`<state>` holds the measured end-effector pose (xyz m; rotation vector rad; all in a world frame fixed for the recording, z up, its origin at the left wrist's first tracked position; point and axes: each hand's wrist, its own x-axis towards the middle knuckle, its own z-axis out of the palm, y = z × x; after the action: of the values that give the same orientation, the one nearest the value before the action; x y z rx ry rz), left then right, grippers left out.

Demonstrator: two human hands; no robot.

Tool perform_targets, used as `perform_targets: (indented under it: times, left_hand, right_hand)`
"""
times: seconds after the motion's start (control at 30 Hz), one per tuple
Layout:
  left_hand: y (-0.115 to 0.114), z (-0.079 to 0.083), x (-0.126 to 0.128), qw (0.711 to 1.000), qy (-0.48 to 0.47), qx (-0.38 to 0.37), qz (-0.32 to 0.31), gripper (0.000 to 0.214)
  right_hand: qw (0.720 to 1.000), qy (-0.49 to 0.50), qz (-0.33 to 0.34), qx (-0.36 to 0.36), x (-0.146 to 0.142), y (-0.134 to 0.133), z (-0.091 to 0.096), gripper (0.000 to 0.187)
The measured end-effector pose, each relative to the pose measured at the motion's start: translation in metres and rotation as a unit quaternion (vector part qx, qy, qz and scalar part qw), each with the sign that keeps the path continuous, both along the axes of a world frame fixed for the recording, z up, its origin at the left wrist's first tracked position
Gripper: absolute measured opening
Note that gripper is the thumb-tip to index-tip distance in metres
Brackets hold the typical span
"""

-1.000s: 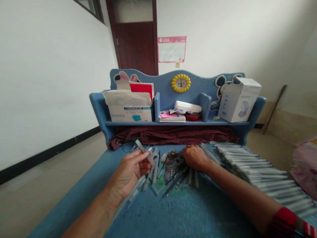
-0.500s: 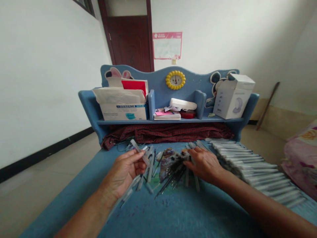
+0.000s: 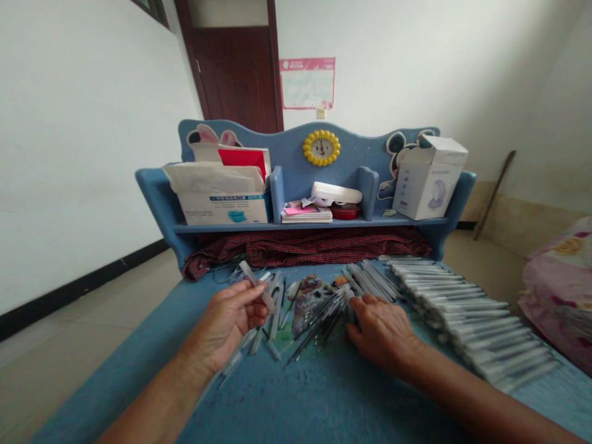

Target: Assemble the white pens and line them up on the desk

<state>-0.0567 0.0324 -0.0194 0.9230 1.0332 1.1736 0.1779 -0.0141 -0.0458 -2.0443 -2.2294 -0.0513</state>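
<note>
A person's left hand [image 3: 226,324], forearm stretched over the blue bench [image 3: 324,394], pinches one clear barrel [image 3: 256,285] between thumb and fingers, its far end tilted up and away. The right hand [image 3: 382,330] lies palm down, fingers flat and open, at the edge of a loose heap of refills [image 3: 317,311] between the two hands. Right of that hand runs one long row of pens [image 3: 467,311], too many to count. Beyond both hands a shelf [image 3: 324,226] holds two boxes, a mask box [image 3: 226,206] with print too blurred to read and a white box [image 3: 428,179], under one yellow clock [image 3: 321,148].
</note>
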Motion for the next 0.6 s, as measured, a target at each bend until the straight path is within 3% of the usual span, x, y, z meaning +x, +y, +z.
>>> perform_targets:
  times: [0.2, 0.33, 0.6]
  left_hand:
    - [0.001, -0.002, -0.002, 1.000, 0.004, 0.006, -0.018, 0.011]
    - [0.000, -0.001, -0.001, 0.999, 0.015, 0.010, -0.030, 0.014]
    - [0.002, -0.004, 0.000, 0.999, 0.033, 0.005, -0.023, 0.011]
  right_hand:
    - [1.000, 0.019, -0.006, -0.005, 0.019, 0.006, -0.003, 0.033]
    - [0.997, 0.083, -0.008, 0.005, 0.031, 0.010, -0.005, 0.042]
    - [0.979, 0.203, -0.013, 0.002, 0.046, 0.020, -0.003, 0.032]
